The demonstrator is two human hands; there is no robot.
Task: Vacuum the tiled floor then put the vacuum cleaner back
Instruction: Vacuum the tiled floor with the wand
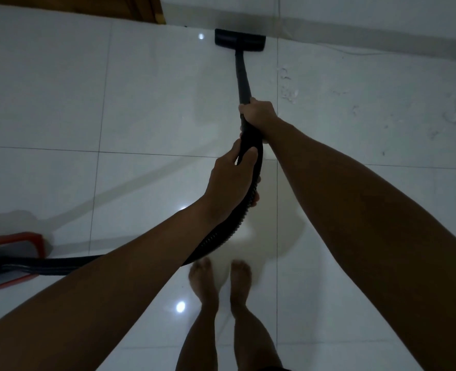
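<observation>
A black vacuum wand (pixel 241 76) runs from my hands to a flat black floor head (pixel 239 39), which rests on the white tiled floor (pixel 61 103) right by the far wall. My right hand (pixel 259 113) grips the wand's upper end. Just behind it, my left hand (pixel 230 180) is closed around the ribbed black hose (pixel 216 236). The hose curves down to the left, under my left forearm, to the red and grey vacuum body (pixel 10 258) at the left edge.
Scattered dust and debris (pixel 288 87) lie on the tiles to the right of the wand. A white wall base (pixel 355 25) runs along the far side, with a thin white cable in front of it. A wooden door frame (pixel 152 9) stands at top left. My bare feet (pixel 221 279) are below.
</observation>
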